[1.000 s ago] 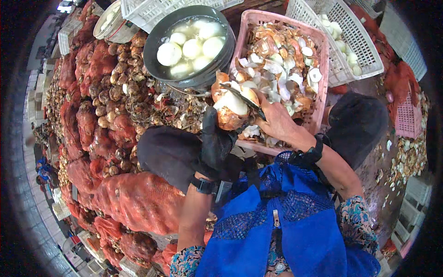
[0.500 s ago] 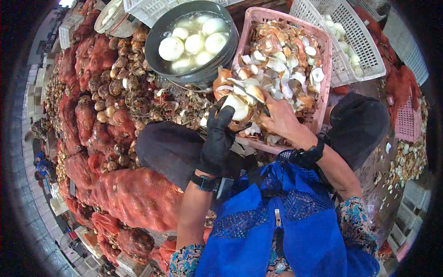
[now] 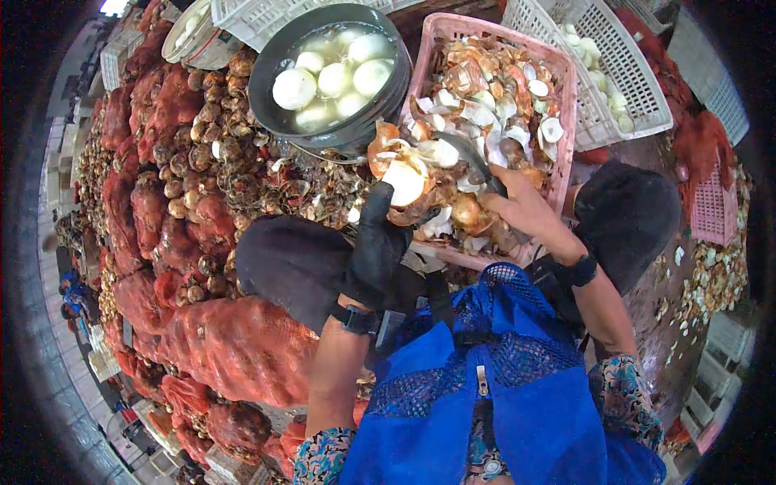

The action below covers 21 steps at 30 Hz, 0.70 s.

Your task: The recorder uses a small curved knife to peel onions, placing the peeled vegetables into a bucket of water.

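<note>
My left hand [image 3: 377, 234], in a black glove, grips a partly peeled onion [image 3: 406, 183] at the left edge of a pink crate [image 3: 572, 121]. The onion's pale cut side faces up, while brown skin still wraps its lower part. My bare right hand [image 3: 529, 206] is closed on a knife [image 3: 475, 153], whose dark curved blade reaches up and left over the peelings. The handle is mostly covered by my fingers. Onion skins and white trimmings [image 3: 501, 109] fill the crate under both hands.
A dark bucket [image 3: 263, 109] of water with several peeled onions [image 3: 335, 79] stands beyond my left hand. White crates [image 3: 647, 113] with peeled onions are at the far right. Unpeeled onions [image 3: 230, 145] and red mesh sacks [image 3: 242, 347] cover the left side.
My right hand and the knife have shifted right and slightly down, away from the onion. More of the onion's pale side shows. My left hand has dropped slightly left.
</note>
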Tool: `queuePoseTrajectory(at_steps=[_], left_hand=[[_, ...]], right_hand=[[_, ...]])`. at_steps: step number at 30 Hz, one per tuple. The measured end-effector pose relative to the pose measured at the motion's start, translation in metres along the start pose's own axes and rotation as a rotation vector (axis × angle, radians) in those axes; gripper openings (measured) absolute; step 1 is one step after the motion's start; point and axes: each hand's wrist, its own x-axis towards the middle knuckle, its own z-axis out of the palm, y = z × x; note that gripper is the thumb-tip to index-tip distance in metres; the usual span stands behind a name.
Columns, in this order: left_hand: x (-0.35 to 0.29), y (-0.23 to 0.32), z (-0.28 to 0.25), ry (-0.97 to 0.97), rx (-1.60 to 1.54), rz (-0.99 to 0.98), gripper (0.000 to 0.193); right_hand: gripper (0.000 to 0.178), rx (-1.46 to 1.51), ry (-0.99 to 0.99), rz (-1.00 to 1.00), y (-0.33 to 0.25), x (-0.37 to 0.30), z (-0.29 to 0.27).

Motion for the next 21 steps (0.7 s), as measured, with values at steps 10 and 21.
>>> queuePoseTrajectory(at_steps=[10,21], left_hand=[[0.005,-0.005,-0.017,-0.010,0.287,0.089,0.056],[-0.013,0.007,0.011,-0.097,0.682,0.333,0.044]], right_hand=[[0.062,-0.403,0.159,-0.315,-0.027,-0.031,0.036],[0.075,-0.586,0.090,-0.195,-0.022,-0.024,0.052]])
